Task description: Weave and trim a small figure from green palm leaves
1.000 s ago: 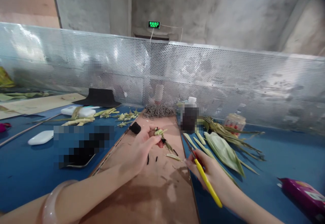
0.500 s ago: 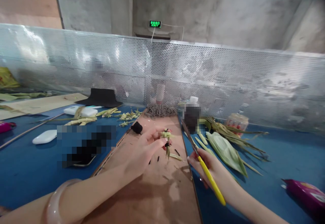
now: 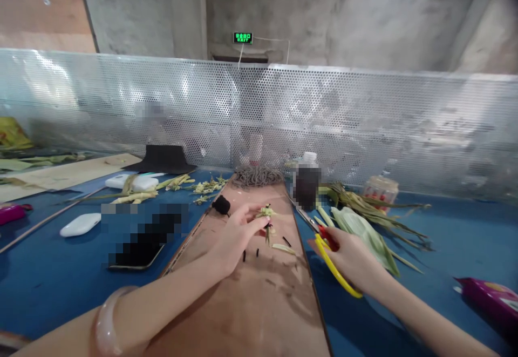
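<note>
Over the long brown board (image 3: 243, 314), my left hand (image 3: 226, 241) pinches a small pale-green plant-fibre piece (image 3: 266, 213) with dark bits on it and strands hanging below. Its exact kind is too small to tell. My right hand (image 3: 356, 254), right of the board, grips scissors (image 3: 338, 273) with yellow and red handles. The blades point away from me, beside the board's edge. Short black scraps (image 3: 258, 253) and a pale leaf strip (image 3: 283, 248) lie on the board near my left hand. A black fuzzy ball (image 3: 221, 204) sits further back.
Grey cord (image 3: 257, 176) is heaped at the board's far end. On the right are a white-capped bottle (image 3: 309, 158), dried leaves (image 3: 364, 206), a broad pale husk (image 3: 360, 233), a jar (image 3: 381, 190) and a purple packet (image 3: 491, 303). A phone (image 3: 140, 260) and white case (image 3: 80, 224) lie left.
In my right hand the scissors have turned, and the red handle now shows beside the yellow one. My left hand still holds the plant-fibre piece in nearly the same spot. The view has shifted slightly.
</note>
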